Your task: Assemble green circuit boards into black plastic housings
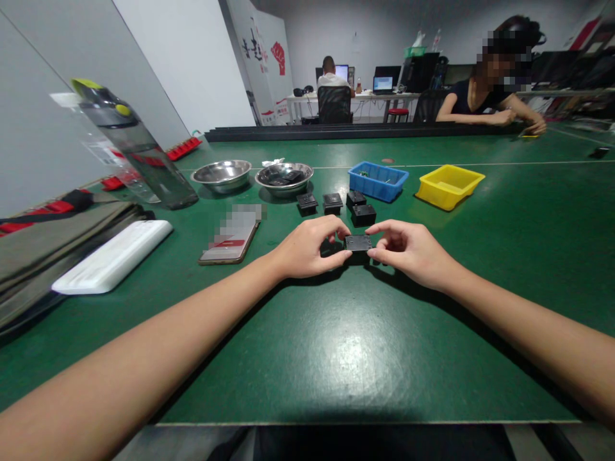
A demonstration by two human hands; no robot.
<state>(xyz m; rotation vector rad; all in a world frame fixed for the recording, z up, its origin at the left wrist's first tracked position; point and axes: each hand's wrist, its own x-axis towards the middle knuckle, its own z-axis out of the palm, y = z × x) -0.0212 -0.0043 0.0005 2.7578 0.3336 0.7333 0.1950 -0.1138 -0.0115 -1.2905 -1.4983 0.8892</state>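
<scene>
Between my two hands is a small black plastic box (358, 244), on or just above the green table. Thumb and fingers of my left hand (317, 246) close on its left end. My right hand (408, 250) pinches the right end with thumb and forefinger, the other fingers curled. Just beyond stand more black boxes (364, 216), one behind the other. To their left sit two black square parts with wider rims, one (332, 203) nearer the boxes and another (307, 204) further left.
Behind are a steel bowl (221, 175), a second bowl (263, 182) holding dark pieces, a blue bin (379, 182) and a yellow bin (450, 187). A phone (230, 240), white slab (115, 256), bag (62, 246) and bottle (144, 153) occupy the left. Two people sit beyond.
</scene>
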